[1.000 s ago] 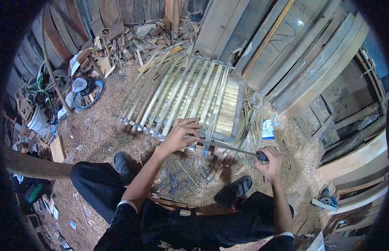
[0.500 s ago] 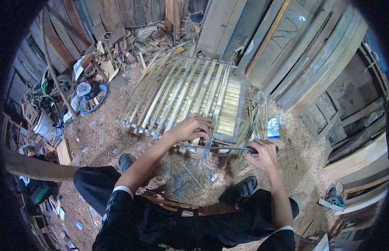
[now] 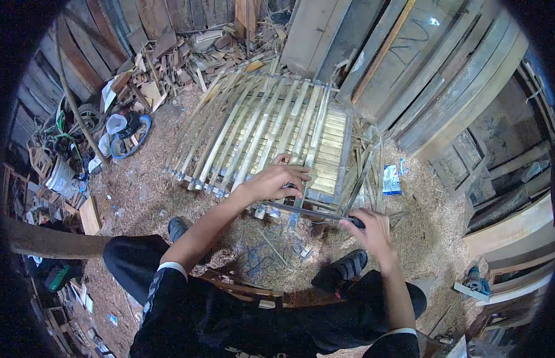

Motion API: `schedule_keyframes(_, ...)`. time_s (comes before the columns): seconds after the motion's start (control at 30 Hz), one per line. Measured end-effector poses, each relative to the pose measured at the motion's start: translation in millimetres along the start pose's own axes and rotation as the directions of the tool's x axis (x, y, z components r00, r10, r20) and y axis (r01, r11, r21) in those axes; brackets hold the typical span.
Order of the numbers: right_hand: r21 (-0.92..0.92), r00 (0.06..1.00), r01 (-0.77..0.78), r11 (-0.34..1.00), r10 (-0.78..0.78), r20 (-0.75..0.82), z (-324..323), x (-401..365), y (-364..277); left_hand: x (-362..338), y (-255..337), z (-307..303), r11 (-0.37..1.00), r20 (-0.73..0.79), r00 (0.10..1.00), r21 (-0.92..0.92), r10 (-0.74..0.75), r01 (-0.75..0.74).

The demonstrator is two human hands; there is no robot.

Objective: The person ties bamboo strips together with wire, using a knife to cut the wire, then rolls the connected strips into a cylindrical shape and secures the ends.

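A long thin tool lies crosswise in front of the person, just past the near edge of the slatted frame. Its long axis runs side to side — dark handle to the right, far end pointing left and slightly away from the body, roughly square to the slats. The right hand has its fingers closed round that handle. The left hand is over the near ends of the slats, close above the tool, fingers partly curled; whether they grip a slat or the tool, I cannot tell. Shavings cover the floor around.
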State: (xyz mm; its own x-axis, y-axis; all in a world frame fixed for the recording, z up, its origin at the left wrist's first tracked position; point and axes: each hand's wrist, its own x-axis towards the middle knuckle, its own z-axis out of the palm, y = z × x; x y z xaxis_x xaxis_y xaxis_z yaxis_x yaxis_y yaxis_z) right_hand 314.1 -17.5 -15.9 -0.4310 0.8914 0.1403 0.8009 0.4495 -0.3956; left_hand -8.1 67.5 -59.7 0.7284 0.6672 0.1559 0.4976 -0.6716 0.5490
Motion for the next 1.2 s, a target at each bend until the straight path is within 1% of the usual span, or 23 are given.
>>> schedule_keyframes(0.17, -0.085, 1.000, -0.018, 0.996, 0.020, 0.018, 5.3, -7.3, 2.0, 10.5, 0.2, -6.1, 1.000, 0.015, 1.000, -0.021, 0.021, -0.020)
schedule_keyframes(0.23, -0.110, 0.999, 0.052, 0.993, -0.052, 0.003, 6.6, -5.7, 4.9, 14.3, 1.8, -7.7, 0.998, 0.006, 1.000, 0.051, 0.026, -0.026)
schedule_keyframes(0.27, -0.106, 0.999, 0.049, 0.993, -0.049, -0.002, 8.9, -6.9, 6.8, 15.1, 3.9, -8.7, 0.998, 0.012, 1.000, 0.054, 0.027, -0.028)
schedule_keyframes(0.33, -0.073, 0.993, 0.094, 0.993, -0.099, -0.067, 13.7, -8.8, 12.4, 15.5, 6.2, -10.4, 0.999, 0.032, 0.999, 0.034, -0.003, 0.002)
schedule_keyframes(0.37, -0.070, 0.992, 0.098, 0.993, -0.103, -0.068, 14.8, -9.9, 15.4, 15.8, 5.9, -12.2, 0.999, 0.032, 0.999, 0.038, -0.007, 0.006)
schedule_keyframes(0.43, -0.064, 0.994, 0.066, 0.996, -0.071, -0.078, 15.3, -15.2, 17.1, 16.5, 6.9, -10.6, 1.000, 0.011, 1.000, 0.003, -0.004, 0.004)
schedule_keyframes(0.57, -0.118, 0.998, 0.055, 0.991, -0.059, -0.031, 9.1, -11.8, 2.0, 23.8, 13.7, -9.6, 0.999, 0.020, 1.000, 0.047, -0.016, 0.015)
schedule_keyframes(0.63, -0.137, 0.994, 0.104, 0.985, -0.109, -0.028, 8.8, -5.9, -8.4, 25.1, 15.5, -8.3, 0.997, 0.006, 1.000, 0.073, 0.023, -0.023)
schedule_keyframes(0.73, -0.109, 0.992, 0.121, 0.987, -0.124, -0.024, 20.0, -3.4, -4.5, 26.7, 15.5, -7.7, 0.993, 0.013, 1.000, 0.118, 0.013, -0.014)
schedule_keyframes(0.77, -0.112, 0.992, 0.122, 0.986, -0.126, -0.031, 19.8, -3.2, -0.9, 24.0, 14.2, -8.5, 0.996, -0.004, 1.000, 0.082, 0.022, -0.022)
schedule_keyframes(0.87, -0.088, 0.993, 0.113, 0.990, -0.115, -0.007, 18.3, -9.8, 9.6, 21.4, 7.1, -3.3, 0.994, -0.014, 1.000, 0.112, 0.019, -0.018)
schedule_keyframes(0.93, -0.111, 0.995, 0.085, 0.990, -0.091, -0.050, 14.3, -13.6, 8.5, 20.3, 5.2, -0.9, 0.996, -0.026, 0.999, 0.085, 0.022, -0.020)
schedule_keyframes(1.03, -0.146, 0.994, 0.101, 0.984, -0.105, -0.021, 25.3, -14.7, 7.7, 20.6, 2.3, 2.6, 0.993, -0.008, 1.000, 0.112, 0.023, -0.022)
schedule_keyframes(1.1, -0.158, 0.992, 0.122, 0.980, -0.128, -0.024, 31.0, -11.6, 6.6, 22.3, 2.2, 2.6, 0.997, 0.004, 1.000, 0.076, -0.017, 0.017)
schedule_keyframes(1.13, -0.173, 0.988, 0.147, 0.974, -0.154, -0.028, 31.9, -9.1, 5.9, 22.5, 1.9, 1.7, 0.997, 0.008, 1.000, 0.081, -0.010, 0.009)
schedule_keyframes(1.2, -0.176, 0.991, 0.127, 0.976, -0.133, -0.022, 21.3, -12.7, 5.0, 17.4, 3.4, -2.5, 0.981, -0.010, 0.998, 0.184, 0.055, -0.052)
